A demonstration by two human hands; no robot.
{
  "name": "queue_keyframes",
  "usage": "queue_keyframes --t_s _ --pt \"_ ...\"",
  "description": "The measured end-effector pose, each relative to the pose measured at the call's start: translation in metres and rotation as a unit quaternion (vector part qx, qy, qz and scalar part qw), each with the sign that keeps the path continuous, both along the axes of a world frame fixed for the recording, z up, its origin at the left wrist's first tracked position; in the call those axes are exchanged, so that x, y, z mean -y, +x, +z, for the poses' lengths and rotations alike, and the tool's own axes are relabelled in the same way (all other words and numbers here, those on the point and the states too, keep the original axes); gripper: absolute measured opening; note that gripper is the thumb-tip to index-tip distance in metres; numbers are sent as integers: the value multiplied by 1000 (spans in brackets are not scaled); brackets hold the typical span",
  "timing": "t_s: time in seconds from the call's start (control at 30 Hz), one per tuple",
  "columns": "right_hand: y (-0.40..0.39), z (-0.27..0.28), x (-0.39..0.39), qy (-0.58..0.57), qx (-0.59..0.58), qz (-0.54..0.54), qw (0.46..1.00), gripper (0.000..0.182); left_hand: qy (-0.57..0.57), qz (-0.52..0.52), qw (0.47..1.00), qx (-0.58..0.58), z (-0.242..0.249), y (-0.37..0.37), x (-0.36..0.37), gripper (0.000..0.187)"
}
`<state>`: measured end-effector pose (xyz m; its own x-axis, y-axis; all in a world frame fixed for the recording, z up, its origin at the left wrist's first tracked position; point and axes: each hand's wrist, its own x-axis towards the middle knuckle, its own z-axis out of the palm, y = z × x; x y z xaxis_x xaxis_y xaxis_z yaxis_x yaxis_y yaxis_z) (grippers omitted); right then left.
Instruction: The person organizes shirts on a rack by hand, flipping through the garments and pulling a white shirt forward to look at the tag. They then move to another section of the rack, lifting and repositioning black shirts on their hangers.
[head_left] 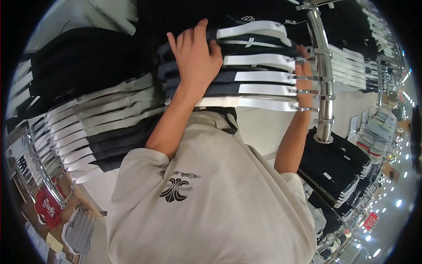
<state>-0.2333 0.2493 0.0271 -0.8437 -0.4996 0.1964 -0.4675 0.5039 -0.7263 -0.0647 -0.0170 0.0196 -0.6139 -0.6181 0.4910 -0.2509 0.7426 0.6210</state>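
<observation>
My left hand (193, 57) lies over the shoulders of several dark shirts (224, 77), its fingers spread and thumb apart. White hangers (263, 77) carry these shirts, with a cream garment (217, 102) on the nearest one. Their metal hooks loop over a chrome rail (324, 75). At the hook ends, my right hand (303, 68) reaches up behind the hangers, its fingers around a hanger near the rail. Hangers and hooks hide part of that hand. A black garment with a small white print (247, 19) hangs beyond them.
On the left hang grey-green shirts (118, 105) and black garments (83, 61). Below the rail's end are black clothes with white tags (336, 165). A red bag-like item (48, 207) is at lower left, and a red price sign (371, 221) is at lower right.
</observation>
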Motion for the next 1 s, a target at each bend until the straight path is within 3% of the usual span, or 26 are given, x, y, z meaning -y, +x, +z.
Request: queue_keyframes --t_s 0.23,0.33,0.53,0.8,1.0 --pt "-4 -3 -6 91 11 -81 993 51 -51 18 998 28 -3 1 -1 29" --pt "10 8 7 81 17 -88 993 49 7 -14 1000 -13 -8 -3 5 26" --pt "25 27 16 110 38 -112 987 49 37 -13 999 28 1 2 6 26" --pt "33 33 18 103 51 -129 985 47 -41 -14 999 -12 -6 2 5 29" --pt "2 -14 -14 -122 74 -62 988 47 -31 -19 999 -17 -2 4 -2 29"
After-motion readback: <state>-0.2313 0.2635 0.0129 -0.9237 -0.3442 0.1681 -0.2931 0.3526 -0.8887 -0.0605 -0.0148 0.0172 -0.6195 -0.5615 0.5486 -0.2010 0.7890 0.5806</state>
